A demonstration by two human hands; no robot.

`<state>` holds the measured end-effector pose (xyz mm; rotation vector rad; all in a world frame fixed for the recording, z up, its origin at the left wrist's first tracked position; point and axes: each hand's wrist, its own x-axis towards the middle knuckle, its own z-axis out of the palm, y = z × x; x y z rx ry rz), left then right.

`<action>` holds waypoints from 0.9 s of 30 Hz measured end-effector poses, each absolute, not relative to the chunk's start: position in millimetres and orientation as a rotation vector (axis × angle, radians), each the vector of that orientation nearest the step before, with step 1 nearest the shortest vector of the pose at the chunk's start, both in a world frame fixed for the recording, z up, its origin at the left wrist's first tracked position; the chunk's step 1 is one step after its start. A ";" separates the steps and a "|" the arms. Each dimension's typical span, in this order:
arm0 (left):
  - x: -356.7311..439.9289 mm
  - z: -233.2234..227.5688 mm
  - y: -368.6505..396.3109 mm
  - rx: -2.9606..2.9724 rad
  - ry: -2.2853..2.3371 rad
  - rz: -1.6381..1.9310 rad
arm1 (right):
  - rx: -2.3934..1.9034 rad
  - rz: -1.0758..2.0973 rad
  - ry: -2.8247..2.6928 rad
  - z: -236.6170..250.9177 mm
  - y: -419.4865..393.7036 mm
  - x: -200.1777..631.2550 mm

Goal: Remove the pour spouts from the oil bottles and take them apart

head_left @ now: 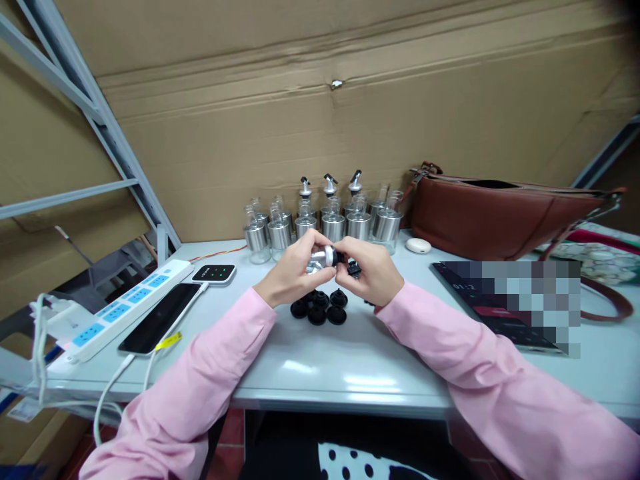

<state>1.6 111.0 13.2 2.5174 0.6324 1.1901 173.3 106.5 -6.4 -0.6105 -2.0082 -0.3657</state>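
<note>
In front of the bottles, my left hand (293,267) is closed around a silver pour spout (323,257). The fingertips of my right hand (373,267) pinch a black stopper (339,257) at the spout's right end; the fingers partly hide where the two parts meet. Several black ribbed stoppers (318,315) lie on the table just below my hands, and a few dark pieces (354,269) show behind my right fingers. Beyond stand rows of glass bottles (333,229) with steel sleeves. Three at the back carry silver pourers (330,184) with black flip tops.
To the left are a white power strip (135,300), a black phone (161,319) with cables, and a small device (214,274). A white oval case (418,246), a brown bag (500,217) and a tablet (463,293) sit right. Cardboard (250,133) stands behind the table.
</note>
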 end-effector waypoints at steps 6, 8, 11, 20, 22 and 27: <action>3.7 7.3 114.0 2.753 0.666 1.238 | -0.681 -0.415 -2.054 -7.7 111.4 179.1; 4.9 6.7 113.8 2.817 0.679 1.282 | -0.707 -0.441 -2.058 -8.8 112.5 179.3; 6.2 7.2 113.5 2.894 0.721 1.342 | -0.759 -0.488 -2.071 -10.1 113.1 179.0; 1.7 9.0 117.8 3.213 0.776 1.379 | -1.082 -0.242 -2.118 -8.8 111.4 176.8; 1.0 8.7 119.1 3.289 0.739 1.393 | -1.121 -0.094 -2.109 -7.6 110.8 175.4; 0.3 9.1 120.4 3.382 0.695 1.414 | -1.125 0.212 -2.040 -5.9 110.6 172.6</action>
